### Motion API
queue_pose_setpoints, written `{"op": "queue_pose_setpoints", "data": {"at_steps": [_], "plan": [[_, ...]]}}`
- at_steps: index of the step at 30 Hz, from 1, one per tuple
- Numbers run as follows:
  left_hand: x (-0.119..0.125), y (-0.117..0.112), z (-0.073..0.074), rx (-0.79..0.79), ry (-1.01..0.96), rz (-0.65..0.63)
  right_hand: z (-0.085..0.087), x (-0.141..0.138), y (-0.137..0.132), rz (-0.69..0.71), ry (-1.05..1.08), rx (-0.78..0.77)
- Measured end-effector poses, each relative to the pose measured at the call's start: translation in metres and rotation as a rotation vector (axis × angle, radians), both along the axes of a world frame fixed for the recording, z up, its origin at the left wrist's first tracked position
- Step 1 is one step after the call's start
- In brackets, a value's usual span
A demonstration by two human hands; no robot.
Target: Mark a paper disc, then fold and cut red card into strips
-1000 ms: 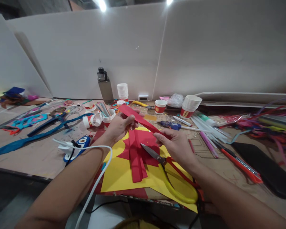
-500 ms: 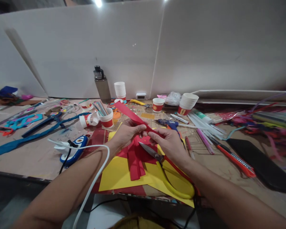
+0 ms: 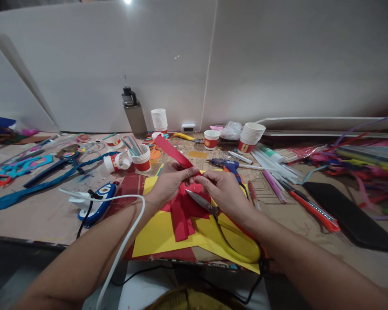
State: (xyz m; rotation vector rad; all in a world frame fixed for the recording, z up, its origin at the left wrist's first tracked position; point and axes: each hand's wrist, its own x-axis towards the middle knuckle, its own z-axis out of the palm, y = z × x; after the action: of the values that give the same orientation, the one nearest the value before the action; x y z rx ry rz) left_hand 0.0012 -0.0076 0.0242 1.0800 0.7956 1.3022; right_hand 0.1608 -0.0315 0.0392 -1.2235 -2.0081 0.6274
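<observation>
A red paper strip point(image 3: 173, 151) is pinched between my two hands above the middle of the table. My left hand point(image 3: 171, 181) grips it with thumb and fingers, its long free end pointing up and to the left. My right hand point(image 3: 226, 189) pinches the near end, which is mostly hidden by the fingers. Below lie yellow-handled scissors point(image 3: 236, 245), with the blades close under my right hand. More red paper strips point(image 3: 181, 217) rest on yellow paper sheets point(image 3: 155, 237).
A white cable point(image 3: 129, 239) crosses over my left forearm from a blue power strip point(image 3: 100, 204). Paper cups point(image 3: 142, 160), a glue gun point(image 3: 228, 166) and a bottle point(image 3: 135, 116) stand or lie behind. To the right are a red utility knife point(image 3: 317, 211) and a black slab point(image 3: 349, 217).
My right hand has moved slightly left, closer to my left hand, and its end of the strip now looks bunched or bent at the fingertips. The whole view has shifted a little.
</observation>
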Motion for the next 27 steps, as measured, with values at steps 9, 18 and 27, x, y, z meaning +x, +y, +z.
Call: {"op": "queue_pose_setpoints", "data": {"at_steps": [9, 18, 27], "plan": [[-0.015, 0.007, 0.011, -0.021, -0.064, -0.053, 0.001, 0.001, -0.004, 0.069, 0.079, -0.116], [-0.025, 0.008, 0.007, -0.050, -0.137, -0.219, -0.003, 0.005, -0.002, 0.096, 0.166, -0.205], [-0.017, 0.009, 0.002, -0.057, -0.176, -0.151, -0.002, 0.003, -0.011, -0.003, -0.057, 0.098]]}}
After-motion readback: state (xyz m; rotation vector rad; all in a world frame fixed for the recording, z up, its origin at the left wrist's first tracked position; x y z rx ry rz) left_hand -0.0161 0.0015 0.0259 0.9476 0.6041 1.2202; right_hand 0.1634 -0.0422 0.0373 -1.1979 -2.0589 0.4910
